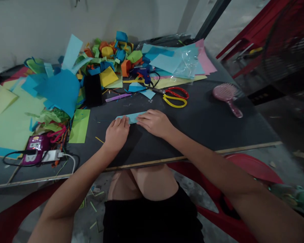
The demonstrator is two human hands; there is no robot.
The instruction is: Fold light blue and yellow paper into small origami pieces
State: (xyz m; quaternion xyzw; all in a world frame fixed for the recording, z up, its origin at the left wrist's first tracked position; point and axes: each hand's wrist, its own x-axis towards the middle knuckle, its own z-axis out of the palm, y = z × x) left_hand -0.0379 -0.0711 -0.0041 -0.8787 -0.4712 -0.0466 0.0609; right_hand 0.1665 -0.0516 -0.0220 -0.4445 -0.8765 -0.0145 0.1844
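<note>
Resting close together, the fingers of the left hand (117, 133) and right hand (157, 123) press on opposite ends of a light-blue paper strip (133, 118), which lies on the dark table (205, 118); whether the thumbs pinch it, I cannot tell. Beyond are scissors (167, 90) with red and yellow handles, then heaped coloured paper pieces (107, 52).

Blue strip (133, 118) (partly) under hands (117, 132) (155, 123)

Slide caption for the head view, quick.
Left hand and right hand touch a blue paper strip on the dark tabletop, scissors beyond.
</note>
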